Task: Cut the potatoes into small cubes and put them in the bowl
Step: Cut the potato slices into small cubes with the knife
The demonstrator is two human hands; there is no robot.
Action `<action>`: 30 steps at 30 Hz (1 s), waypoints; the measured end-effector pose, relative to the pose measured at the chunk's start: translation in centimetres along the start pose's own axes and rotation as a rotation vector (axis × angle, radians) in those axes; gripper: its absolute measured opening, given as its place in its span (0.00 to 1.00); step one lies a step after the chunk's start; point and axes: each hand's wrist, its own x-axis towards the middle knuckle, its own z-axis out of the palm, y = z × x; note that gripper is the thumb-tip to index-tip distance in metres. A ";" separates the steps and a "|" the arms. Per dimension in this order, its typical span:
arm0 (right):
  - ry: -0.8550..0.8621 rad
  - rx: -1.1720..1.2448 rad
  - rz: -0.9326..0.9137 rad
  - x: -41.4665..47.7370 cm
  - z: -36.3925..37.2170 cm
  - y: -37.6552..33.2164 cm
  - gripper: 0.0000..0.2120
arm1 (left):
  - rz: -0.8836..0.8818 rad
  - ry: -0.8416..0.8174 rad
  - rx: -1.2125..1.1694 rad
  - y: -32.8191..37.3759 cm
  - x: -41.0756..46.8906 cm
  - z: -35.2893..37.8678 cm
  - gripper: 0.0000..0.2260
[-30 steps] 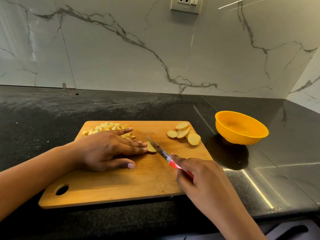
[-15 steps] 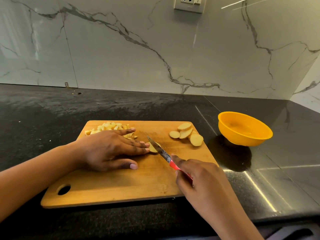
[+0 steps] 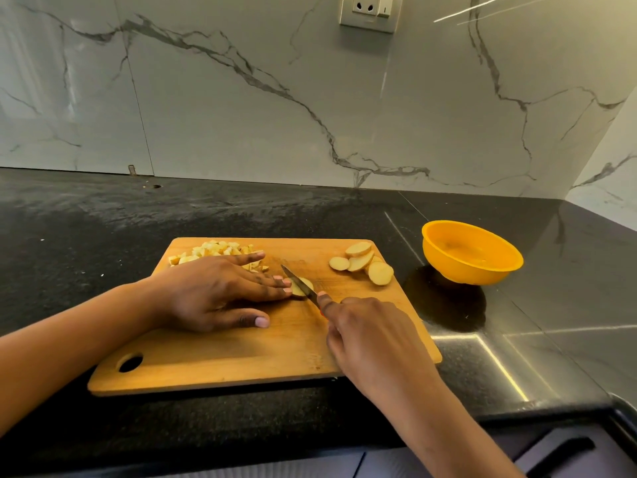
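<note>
The left hand lies flat on the wooden cutting board in the middle left of the frame. Its fingers are straight and spread, the thumb is stretched along the board below them, and the middle fingertips press on the left edge of a potato slice. It lies as it did half a second ago.

Behind its knuckles, at the board's upper left edge, sits a heap of potato cubes, unchanged.

The slice being cut lies flat near the board's centre. The knife crosses it on a slant, its tip pointing to the upper left past the slice.

The right hand grips the knife from the lower right, fingers curled round the handle and the forefinger stretched along the back of the blade. Compared with the earlier frame it has crept forward toward the slice, so only a sliver of the red handle shows where more was visible before.

At the board's upper right corner a small pile of uncut potato slices overlap one another, as before.

Right of the board, well apart from it, the orange bowl stands on the dark surface; no potato shows inside it. A wall socket sits at the top of the frame.
</note>
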 end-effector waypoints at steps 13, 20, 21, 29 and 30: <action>-0.037 0.012 0.044 -5.5 -2.8 -0.4 0.23 | -0.073 -0.021 0.016 0.7 0.1 -0.2 0.27; 0.074 -0.014 0.109 -5.3 -3.6 0.5 0.19 | 0.090 0.227 0.203 0.9 -0.2 -0.1 0.21; 0.117 0.012 0.123 -4.7 -3.4 0.3 0.19 | 0.095 0.234 0.208 0.8 -0.3 -0.2 0.21; 0.135 0.182 0.087 -2.2 -0.6 -0.4 0.22 | 0.102 0.201 0.244 0.3 -0.2 0.2 0.21; 0.124 0.182 0.089 -2.1 -0.4 -0.4 0.22 | 0.104 0.202 0.249 0.2 -0.2 0.3 0.21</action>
